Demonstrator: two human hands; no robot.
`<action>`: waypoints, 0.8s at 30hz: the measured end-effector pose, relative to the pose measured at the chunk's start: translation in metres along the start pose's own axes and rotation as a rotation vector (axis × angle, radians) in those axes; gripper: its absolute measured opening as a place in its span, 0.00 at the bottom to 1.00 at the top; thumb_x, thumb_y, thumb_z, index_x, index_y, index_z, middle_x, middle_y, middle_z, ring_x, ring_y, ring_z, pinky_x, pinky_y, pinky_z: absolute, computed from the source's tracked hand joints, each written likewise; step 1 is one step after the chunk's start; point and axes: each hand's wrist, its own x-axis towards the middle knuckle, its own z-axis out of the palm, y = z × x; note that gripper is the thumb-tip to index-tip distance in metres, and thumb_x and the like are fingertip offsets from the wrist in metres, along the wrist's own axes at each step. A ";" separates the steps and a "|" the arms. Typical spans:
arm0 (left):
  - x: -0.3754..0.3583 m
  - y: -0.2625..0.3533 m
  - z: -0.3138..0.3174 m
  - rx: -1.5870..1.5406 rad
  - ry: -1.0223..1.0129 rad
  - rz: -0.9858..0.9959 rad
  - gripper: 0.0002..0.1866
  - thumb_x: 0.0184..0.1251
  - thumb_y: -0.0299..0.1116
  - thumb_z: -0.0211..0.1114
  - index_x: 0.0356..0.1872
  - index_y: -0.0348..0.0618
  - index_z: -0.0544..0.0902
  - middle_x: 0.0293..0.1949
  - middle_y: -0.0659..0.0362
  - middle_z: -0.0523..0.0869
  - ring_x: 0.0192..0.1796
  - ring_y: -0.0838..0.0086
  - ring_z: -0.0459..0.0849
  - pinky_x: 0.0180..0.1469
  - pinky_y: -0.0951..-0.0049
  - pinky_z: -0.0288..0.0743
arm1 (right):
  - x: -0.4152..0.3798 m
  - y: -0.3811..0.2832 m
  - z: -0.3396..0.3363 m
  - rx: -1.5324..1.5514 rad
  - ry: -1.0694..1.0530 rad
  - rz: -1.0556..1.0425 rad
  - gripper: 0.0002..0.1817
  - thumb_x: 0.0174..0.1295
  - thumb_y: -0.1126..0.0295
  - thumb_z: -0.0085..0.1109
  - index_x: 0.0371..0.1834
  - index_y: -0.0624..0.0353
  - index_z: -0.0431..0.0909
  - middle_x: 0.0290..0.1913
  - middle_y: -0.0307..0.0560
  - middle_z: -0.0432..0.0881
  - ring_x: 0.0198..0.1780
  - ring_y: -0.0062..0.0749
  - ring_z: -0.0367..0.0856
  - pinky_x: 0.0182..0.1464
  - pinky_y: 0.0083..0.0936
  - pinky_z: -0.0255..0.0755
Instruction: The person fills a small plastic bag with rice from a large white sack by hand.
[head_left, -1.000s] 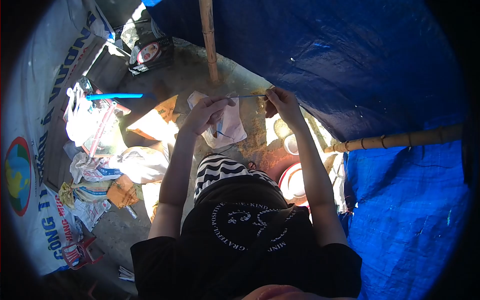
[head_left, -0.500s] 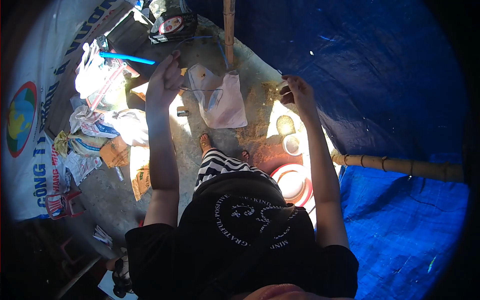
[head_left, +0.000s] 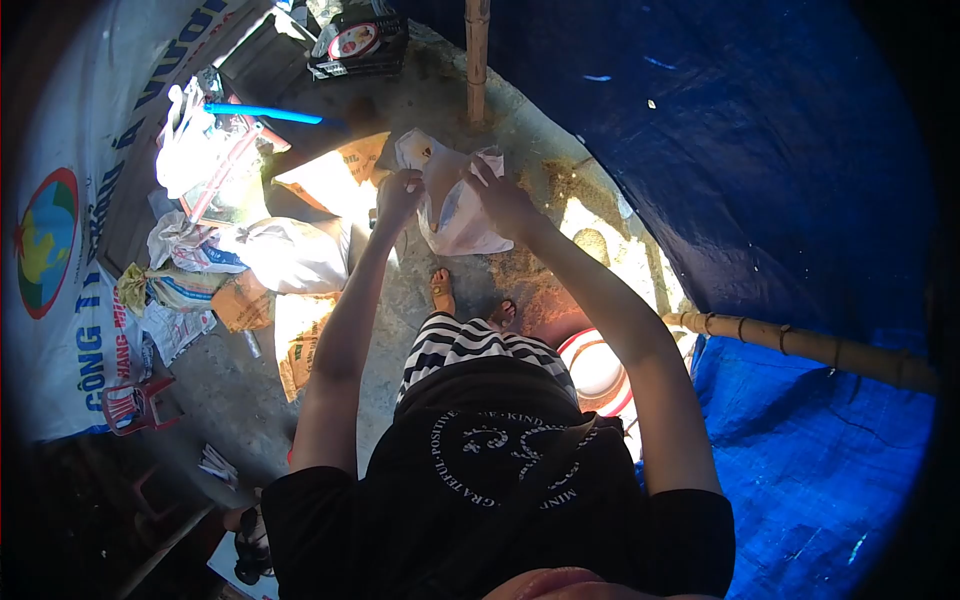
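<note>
A pale bag (head_left: pixel 462 228) with an open mouth is in front of me above the concrete floor. My left hand (head_left: pixel 400 192) is at its left edge, the fingers closed; what they pinch is too small to make out. On the right side, my right hand (head_left: pixel 500 200) reaches over the bag's upper edge, with the fingers apart and touching or very near it. The thin string seen earlier cannot be made out between the hands.
Filled sacks (head_left: pixel 290 255) and cardboard (head_left: pixel 302 335) lie at the left. A red-rimmed basin (head_left: pixel 597 368) stands by my right leg. A bamboo pole (head_left: pixel 477 60) rises beyond the bag, and a blue tarp (head_left: pixel 780 200) hangs at the right.
Both hands have come down and inward to the bag from raised, spread positions. The string that ran near my left hand no longer shows.
</note>
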 end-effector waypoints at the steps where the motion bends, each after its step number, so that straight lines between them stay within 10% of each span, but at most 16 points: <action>1: 0.007 0.000 0.007 -0.003 -0.009 -0.004 0.16 0.43 0.33 0.60 0.36 0.39 0.76 0.33 0.52 0.80 0.39 0.64 0.78 0.40 0.69 0.70 | 0.009 -0.003 0.008 -0.009 -0.037 -0.024 0.30 0.47 0.79 0.48 0.57 0.57 0.55 0.61 0.52 0.50 0.42 0.46 0.73 0.39 0.33 0.72; 12: 0.052 -0.019 0.040 0.287 -0.377 -0.084 0.17 0.41 0.33 0.59 0.35 0.35 0.75 0.35 0.46 0.78 0.40 0.56 0.77 0.41 0.62 0.69 | 0.071 -0.007 0.079 -0.135 -0.195 0.049 0.24 0.55 0.65 0.42 0.58 0.46 0.55 0.64 0.42 0.47 0.39 0.43 0.75 0.28 0.35 0.74; 24: 0.065 -0.091 0.035 0.410 -0.361 0.052 0.15 0.36 0.30 0.59 0.32 0.40 0.78 0.28 0.51 0.80 0.34 0.60 0.78 0.38 0.67 0.71 | 0.025 0.032 0.102 -0.181 -0.199 0.234 0.16 0.50 0.73 0.45 0.45 0.54 0.64 0.40 0.53 0.66 0.31 0.45 0.75 0.32 0.33 0.72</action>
